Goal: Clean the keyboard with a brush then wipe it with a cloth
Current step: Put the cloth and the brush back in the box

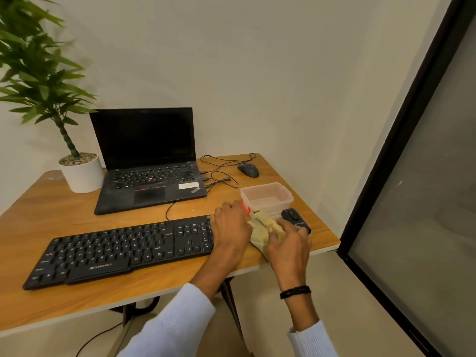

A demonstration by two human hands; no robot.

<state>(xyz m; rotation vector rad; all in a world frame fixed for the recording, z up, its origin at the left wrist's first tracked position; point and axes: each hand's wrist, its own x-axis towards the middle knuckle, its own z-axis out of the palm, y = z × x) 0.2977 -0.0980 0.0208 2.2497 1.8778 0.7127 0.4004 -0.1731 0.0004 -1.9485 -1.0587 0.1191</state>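
changeover from brushing to wiping looks to be the step in hand. the left grip (230,228) hangs over the right end of the black zebronics keyboard (123,248), fingers curled round what seems to be a red-handled brush (246,206), of which only a small part shows. the right grip (289,240) has its fingers curled onto the yellow cloth (260,228), bunched on the counter (64,210) just beside the keyboard's right edge. the keyboard lies slantwise along the near side of the counter.

next, i judge, the brush wants setting down clear of the keys, perhaps in the clear plastic tub (268,195) behind the cloth, and the cloth lifting across onto the keys without catching the small black device (296,219) that touches or nearly touches the right fingers.

the counter is orange-brown wood grain with a pale edge. on it stand an open thinkpad laptop (146,161) with a dark screen, a potted plant (82,173) in a white pot, a wired mouse (248,170) and loose cables (221,176). plain pale wall (283,73) behind; a dark-framed glass panel (412,176) on the right.
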